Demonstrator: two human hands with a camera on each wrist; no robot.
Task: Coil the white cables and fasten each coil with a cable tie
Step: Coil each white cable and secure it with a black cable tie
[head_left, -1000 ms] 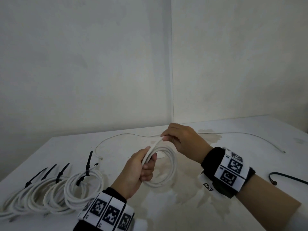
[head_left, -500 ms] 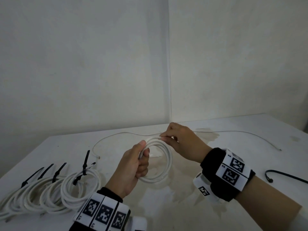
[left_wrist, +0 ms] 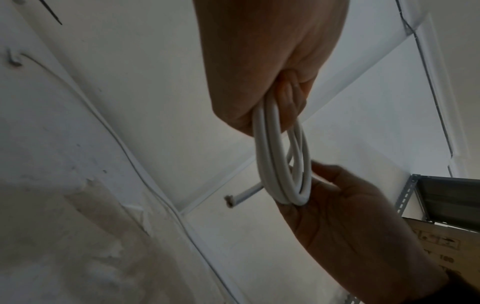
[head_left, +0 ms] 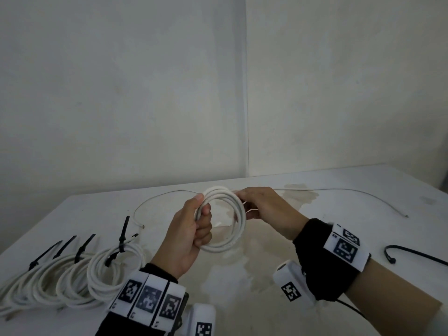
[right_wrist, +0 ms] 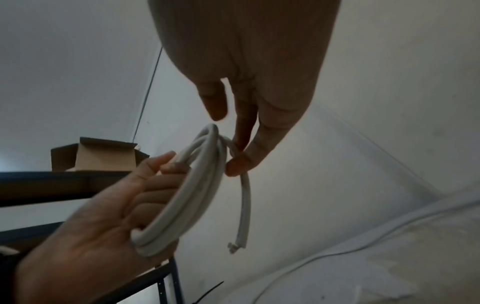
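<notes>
I hold a white cable coil (head_left: 238, 214) of several loops upright above the table. My left hand (head_left: 202, 210) grips its left side, thumb on top and fingers curled through the loop. My right hand (head_left: 243, 206) pinches the coil's right side. In the right wrist view the right hand's thumb and finger (right_wrist: 235, 162) pinch the cable where its short free end (right_wrist: 242, 226) hangs down from the coil (right_wrist: 192, 189). In the left wrist view the coil (left_wrist: 283, 164) runs from my left hand (left_wrist: 270, 115) to my right palm (left_wrist: 345, 205).
Several finished coils (head_left: 72, 277) with black cable ties (head_left: 123, 232) lie at the table's front left. A thin loose white cable (head_left: 358, 191) stretches along the back of the table (head_left: 266, 275). One loose black cable tie (head_left: 414, 255) lies at the right.
The coil has been lifted and turned upright. My right hand moved from the coil's top to its right side, and the cable's tail now lies in the loops.
</notes>
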